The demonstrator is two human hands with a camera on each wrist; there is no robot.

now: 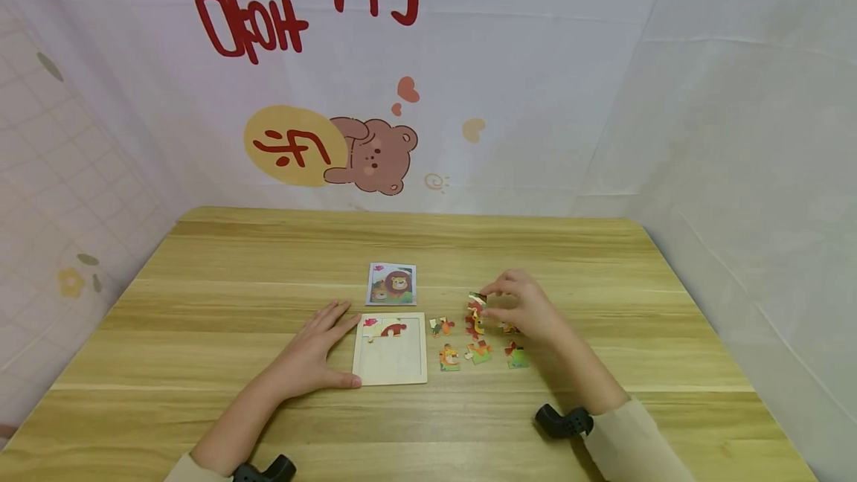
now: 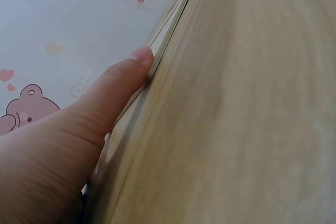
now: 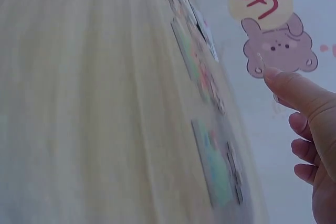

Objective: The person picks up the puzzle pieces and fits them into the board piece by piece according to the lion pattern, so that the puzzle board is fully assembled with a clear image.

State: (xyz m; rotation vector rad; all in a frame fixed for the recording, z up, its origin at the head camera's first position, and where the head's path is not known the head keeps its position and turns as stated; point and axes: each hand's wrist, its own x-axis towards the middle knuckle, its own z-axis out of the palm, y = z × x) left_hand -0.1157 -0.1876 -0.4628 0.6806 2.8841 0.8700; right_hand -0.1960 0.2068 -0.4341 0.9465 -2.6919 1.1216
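Observation:
A square wooden puzzle tray lies flat on the table, with joined pieces along its upper left part. My left hand rests at the tray's left side, fingers spread and thumb on its lower left corner; the left wrist view shows the thumb against the edge. To the right of the tray, my right hand pinches a jigsaw piece between thumb and fingertips, held above the table. Below it lies a red and yellow piece. The right wrist view shows the held piece nearly edge-on.
Several loose jigsaw pieces lie right of the tray, among them a lion-face piece, an orange and green piece and a green piece. A lion picture card lies behind the tray. A printed cloth hangs behind the table.

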